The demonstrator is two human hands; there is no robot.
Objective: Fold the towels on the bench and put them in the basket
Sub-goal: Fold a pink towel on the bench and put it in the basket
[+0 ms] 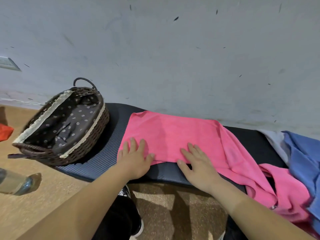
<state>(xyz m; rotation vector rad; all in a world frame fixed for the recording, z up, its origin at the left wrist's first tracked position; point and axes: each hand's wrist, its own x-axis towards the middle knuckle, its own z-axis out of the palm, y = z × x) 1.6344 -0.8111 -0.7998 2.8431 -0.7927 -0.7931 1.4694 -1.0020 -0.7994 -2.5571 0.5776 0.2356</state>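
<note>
Both hands, left hand [134,157] and right hand [197,166], press flat on the pink towel [174,134] beside the basket [96,131]

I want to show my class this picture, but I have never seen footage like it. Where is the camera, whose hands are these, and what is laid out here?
The camera sits on a person's head, looking down, so the arms are the wearer's own. The left hand and right hand lie flat and open on a pink towel, pressing it onto a dark padded bench; nothing is gripped. A lined wicker basket, with nothing in it, stands at the bench's left end. A blue cloth and a grey one wait on the right.
</note>
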